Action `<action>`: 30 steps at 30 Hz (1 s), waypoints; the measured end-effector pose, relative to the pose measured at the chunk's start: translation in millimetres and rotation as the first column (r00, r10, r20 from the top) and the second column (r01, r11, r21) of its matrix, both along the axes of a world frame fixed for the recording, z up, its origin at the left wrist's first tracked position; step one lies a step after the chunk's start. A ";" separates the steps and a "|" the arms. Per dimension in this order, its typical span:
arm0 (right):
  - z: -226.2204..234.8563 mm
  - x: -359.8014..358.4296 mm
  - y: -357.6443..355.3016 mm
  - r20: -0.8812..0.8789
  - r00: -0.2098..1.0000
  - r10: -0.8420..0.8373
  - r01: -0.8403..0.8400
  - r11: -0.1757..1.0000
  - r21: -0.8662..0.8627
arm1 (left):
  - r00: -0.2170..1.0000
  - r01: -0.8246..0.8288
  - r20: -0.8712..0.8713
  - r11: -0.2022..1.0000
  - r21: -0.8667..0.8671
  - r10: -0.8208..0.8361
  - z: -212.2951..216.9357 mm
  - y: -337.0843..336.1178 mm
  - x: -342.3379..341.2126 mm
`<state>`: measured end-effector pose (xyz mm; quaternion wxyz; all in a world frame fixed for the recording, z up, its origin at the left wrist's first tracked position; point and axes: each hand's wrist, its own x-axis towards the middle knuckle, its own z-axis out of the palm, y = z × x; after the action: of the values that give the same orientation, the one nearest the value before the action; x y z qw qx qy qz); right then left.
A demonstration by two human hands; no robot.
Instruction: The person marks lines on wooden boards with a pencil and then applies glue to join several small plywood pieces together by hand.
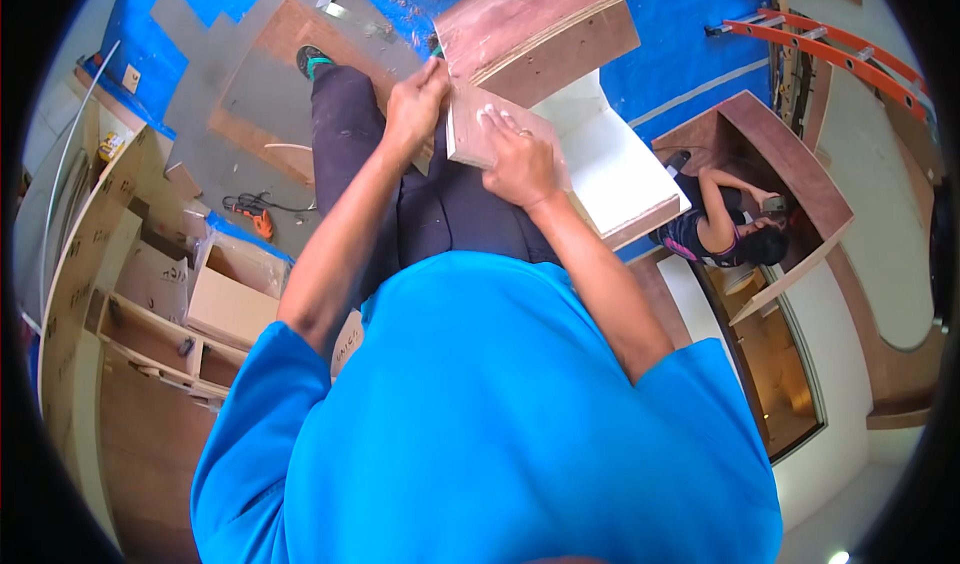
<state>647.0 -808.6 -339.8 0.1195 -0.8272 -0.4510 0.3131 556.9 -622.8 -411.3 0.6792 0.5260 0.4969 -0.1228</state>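
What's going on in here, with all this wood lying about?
A person in a blue shirt is standing over a woodwork job, holding a small plywood board in both hands. The left hand grips its left edge, and the right hand lies flat on its face. Beneath it sits a white panel, and larger brown plywood pieces lie on the blue floor covering. To the right, another person crouches inside an open wooden cabinet. An orange drill lies on the floor at left.

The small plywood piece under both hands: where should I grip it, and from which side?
Grip the small plywood piece by its pale left edge, coming from the left, probably thumb on the edge and fingers over the brown face. That edge is exposed where the left hand sits; the right hand lies flat on its face, and the white panel crowds the right side.
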 end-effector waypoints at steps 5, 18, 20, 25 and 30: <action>-6.1 3.2 -9.0 -0.017 0.998 -0.053 0.053 0.998 -0.018 | 0.996 -0.010 0.089 1.000 -0.022 0.012 130.3 -27.9 -27.3; -2.8 0.9 -9.6 -0.051 0.995 -0.083 0.083 0.997 -0.002 | 0.976 0.064 0.207 0.998 0.019 -0.067 132.1 -23.3 -39.6; -3.5 1.4 -10.8 -0.070 0.992 -0.102 0.100 0.994 -0.038 | 0.982 0.088 0.167 0.996 0.006 -0.088 127.5 -19.7 -27.2; 2.9 -1.1 -2.3 -0.080 0.996 -0.030 0.030 1.000 -0.002 | 0.997 0.080 -0.018 0.996 0.025 -0.080 -3.8 9.5 12.8; -1.1 1.2 -6.5 -0.009 0.996 -0.085 0.085 0.996 0.005 | 0.961 0.129 0.226 0.979 0.155 -0.163 86.3 -19.0 -33.6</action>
<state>648.2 -815.1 -340.9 0.1371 -0.8440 -0.4156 0.3101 523.3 -641.8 -325.0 0.6844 0.6183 0.3793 -0.0741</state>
